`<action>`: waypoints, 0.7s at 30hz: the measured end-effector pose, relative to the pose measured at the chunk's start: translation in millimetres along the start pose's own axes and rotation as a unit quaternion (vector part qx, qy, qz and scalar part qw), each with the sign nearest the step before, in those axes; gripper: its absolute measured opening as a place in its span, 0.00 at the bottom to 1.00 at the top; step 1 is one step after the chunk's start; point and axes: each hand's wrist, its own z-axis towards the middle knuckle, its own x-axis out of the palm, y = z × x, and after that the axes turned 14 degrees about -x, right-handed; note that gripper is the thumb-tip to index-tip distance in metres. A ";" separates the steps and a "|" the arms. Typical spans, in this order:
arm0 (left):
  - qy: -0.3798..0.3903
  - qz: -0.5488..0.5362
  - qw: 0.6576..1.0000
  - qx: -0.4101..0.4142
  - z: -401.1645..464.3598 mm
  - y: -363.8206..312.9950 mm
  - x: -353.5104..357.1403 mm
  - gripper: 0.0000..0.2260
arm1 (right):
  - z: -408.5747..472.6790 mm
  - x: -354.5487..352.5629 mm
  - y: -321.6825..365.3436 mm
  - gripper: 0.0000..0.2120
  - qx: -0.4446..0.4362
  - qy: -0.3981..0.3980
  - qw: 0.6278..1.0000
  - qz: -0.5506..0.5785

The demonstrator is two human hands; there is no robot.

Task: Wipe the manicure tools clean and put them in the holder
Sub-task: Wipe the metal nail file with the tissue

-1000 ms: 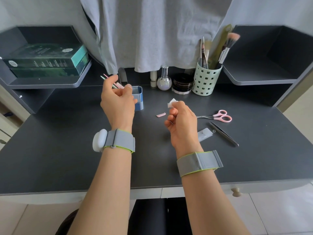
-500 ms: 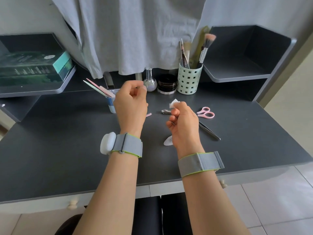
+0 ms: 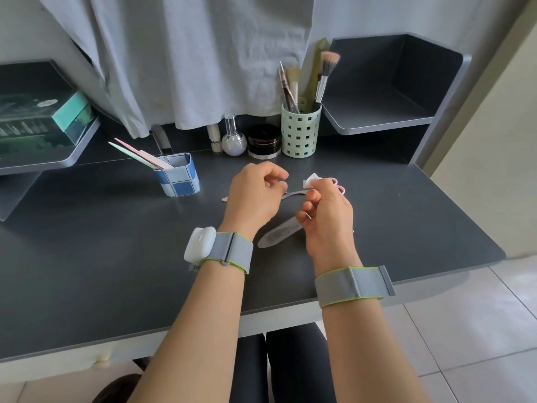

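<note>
My right hand (image 3: pixel 328 219) pinches a small white wipe pad (image 3: pixel 310 180) above the desk. My left hand (image 3: pixel 254 196) hovers beside it with loosely curled fingers and nothing visible in them. Its fingertips are just over the left end of a metal nail clipper (image 3: pixel 295 194) lying on the desk. The blue checkered holder (image 3: pixel 178 178) stands to the left with pink and green nail files (image 3: pixel 139 154) leaning out of it. Pink scissors (image 3: pixel 339 186) are mostly hidden behind my right hand. A flat silvery file-shaped piece (image 3: pixel 277 234) lies between my wrists.
A green perforated cup (image 3: pixel 300 132) with brushes stands at the back, next to a black jar (image 3: pixel 264 141) and a small round bottle (image 3: pixel 234 142). A tiny pink piece (image 3: pixel 224 199) lies by my left hand. Shelves flank the dark desk (image 3: pixel 101 242); green boxes (image 3: pixel 40 120) sit on the left one.
My left hand let go of the nail files in the blue holder and moved right, toward the nail clipper. My right hand still holds the wipe. The view has shifted right.
</note>
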 end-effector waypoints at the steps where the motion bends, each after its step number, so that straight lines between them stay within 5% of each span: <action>1: 0.013 0.019 1.000 0.011 0.2 -1.3 3.9 0.08 | 1.5 -2.6 0.9 0.06 -0.002 -0.002 1.000 0.000; 9: 0.092 0.140 0.984 0.058 -3.4 -14.1 25.5 0.12 | 10.2 -17.0 10.0 0.07 -0.023 -0.010 1.000 0.006; 21: 0.104 0.268 0.952 0.104 -0.4 -20.0 43.3 0.10 | 15.5 -22.0 12.7 0.05 -0.016 -0.017 1.000 0.018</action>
